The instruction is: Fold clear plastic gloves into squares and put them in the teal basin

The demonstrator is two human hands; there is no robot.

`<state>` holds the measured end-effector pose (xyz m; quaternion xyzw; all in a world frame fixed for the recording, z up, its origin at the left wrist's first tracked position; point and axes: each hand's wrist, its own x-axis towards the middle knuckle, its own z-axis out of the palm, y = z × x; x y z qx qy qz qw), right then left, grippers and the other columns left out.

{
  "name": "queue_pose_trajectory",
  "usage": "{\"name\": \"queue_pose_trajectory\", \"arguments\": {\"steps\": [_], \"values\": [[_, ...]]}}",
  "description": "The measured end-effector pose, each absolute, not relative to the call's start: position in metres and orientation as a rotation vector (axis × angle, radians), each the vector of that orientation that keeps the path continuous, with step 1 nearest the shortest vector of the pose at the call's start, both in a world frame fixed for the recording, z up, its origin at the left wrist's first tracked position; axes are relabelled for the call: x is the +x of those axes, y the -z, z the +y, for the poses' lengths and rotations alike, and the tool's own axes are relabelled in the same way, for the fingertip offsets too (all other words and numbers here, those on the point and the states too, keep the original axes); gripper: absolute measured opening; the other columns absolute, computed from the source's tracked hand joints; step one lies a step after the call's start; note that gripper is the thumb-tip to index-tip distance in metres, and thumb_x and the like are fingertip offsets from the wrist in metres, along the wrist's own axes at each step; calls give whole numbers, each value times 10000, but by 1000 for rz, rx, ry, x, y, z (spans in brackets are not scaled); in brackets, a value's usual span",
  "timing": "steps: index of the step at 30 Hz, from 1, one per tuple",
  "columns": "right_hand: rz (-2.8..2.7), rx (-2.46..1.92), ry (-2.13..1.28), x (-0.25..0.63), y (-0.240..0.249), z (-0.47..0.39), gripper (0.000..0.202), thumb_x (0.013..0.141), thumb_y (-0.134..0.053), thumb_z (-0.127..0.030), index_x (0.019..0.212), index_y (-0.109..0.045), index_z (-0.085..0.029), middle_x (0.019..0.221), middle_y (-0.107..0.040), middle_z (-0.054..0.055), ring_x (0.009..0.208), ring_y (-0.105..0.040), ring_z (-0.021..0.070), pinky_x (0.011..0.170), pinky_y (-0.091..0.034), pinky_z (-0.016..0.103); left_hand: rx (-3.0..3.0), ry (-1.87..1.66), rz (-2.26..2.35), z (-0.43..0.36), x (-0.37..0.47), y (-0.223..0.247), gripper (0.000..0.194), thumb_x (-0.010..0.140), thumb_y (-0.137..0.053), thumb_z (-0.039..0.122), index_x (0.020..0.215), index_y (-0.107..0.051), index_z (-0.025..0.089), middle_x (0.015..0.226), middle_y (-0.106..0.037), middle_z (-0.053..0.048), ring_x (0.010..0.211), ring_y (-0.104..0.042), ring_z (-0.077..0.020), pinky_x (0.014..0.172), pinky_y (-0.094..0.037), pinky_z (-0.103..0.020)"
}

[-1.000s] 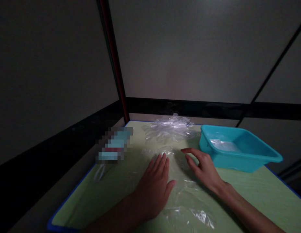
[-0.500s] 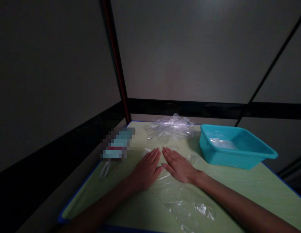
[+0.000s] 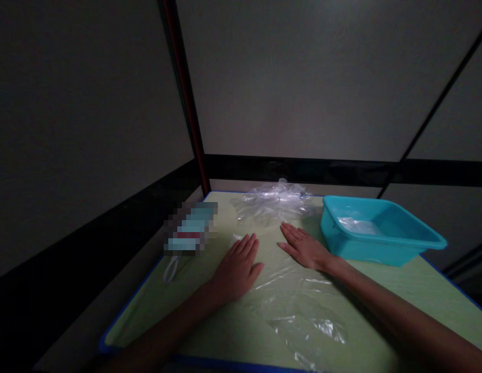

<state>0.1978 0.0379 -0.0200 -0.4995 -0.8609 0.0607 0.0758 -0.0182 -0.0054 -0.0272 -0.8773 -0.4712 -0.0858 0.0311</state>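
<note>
The clear, thin plastic film [image 3: 303, 313] lies spread flat, with shiny creases. It runs from the middle of the surface [image 3: 420, 280] toward its near edge.

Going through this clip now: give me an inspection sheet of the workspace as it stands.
Surface: pale green table with a blue edge.
Job's things: thin clear plastic piece spread near the hands; crumpled clear plastic pile toward the far edge; turquoise basin on the right, with whitish plastic inside.
Clutter: pixelated item with a white loop, far left; identity unclear.
Grip: left hand and right hand apart, palms down, fingers extended, neither grasping.
Cables: nothing seen.
Surroundings: dim light; grey wall with a dark band.
</note>
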Motion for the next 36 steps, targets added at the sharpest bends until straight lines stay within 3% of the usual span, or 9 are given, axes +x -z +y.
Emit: {"name": "queue_pose_trajectory", "arguments": {"steps": [3, 11, 16, 28, 36], "values": [[-2542, -1545, -178, 187, 8, 24, 670, 864, -166, -483, 1279, -265, 34, 1333, -237, 218, 1242, -191, 257, 993, -222, 410, -2636, 283, -1499, -11, -14, 29, 504, 833, -342, 336, 1253, -332, 57, 1345, -269, -136, 1244, -216, -234, 1004, -225, -387], [-2599, -1227, -202, 143, 17, -60, 620, 858, -278, -451, 1320, -197, -45, 1365, -197, 149, 1253, -158, 223, 1022, -209, 371, -2512, 280, -1552, -22, -9, 33, 485, 813, -353, 267, 1239, -352, 36, 1329, -301, -150, 1230, -249, -252, 987, -252, -389], [-2630, -1224, -166, 170, 22, -74, 640, 841, -329, -454, 1336, -142, -96, 1379, -139, 124, 1259, -131, 224, 1020, -215, 392, -2490, 335, -1548, -21, -14, 33, 511, 836, -329, 370, 1242, -345, 60, 1329, -310, -139, 1230, -255, -238, 989, -242, -377], [-2699, -1201, -291, 223, 17, -97, 660, 833, -384, -399, 1335, -9, -194, 1389, -82, 45, 1257, -117, 228, 1024, -205, 417, -2508, 274, -1647, -18, -38, 33, 540, 840, -286, 416, 1255, -322, 73, 1340, -281, -147, 1238, -227, -255, 985, -226, -407], [-2689, -1161, -410, 235, -9, -97, 667, 809, -426, -397, 1344, -68, -223, 1378, -184, 40, 1236, -219, 239, 995, -262, 429, -2621, 343, -1747, -26, -40, 22, 577, 818, -327, 418, 1267, -287, 59, 1354, -245, -157, 1245, -206, -257, 990, -213, -414]]}}
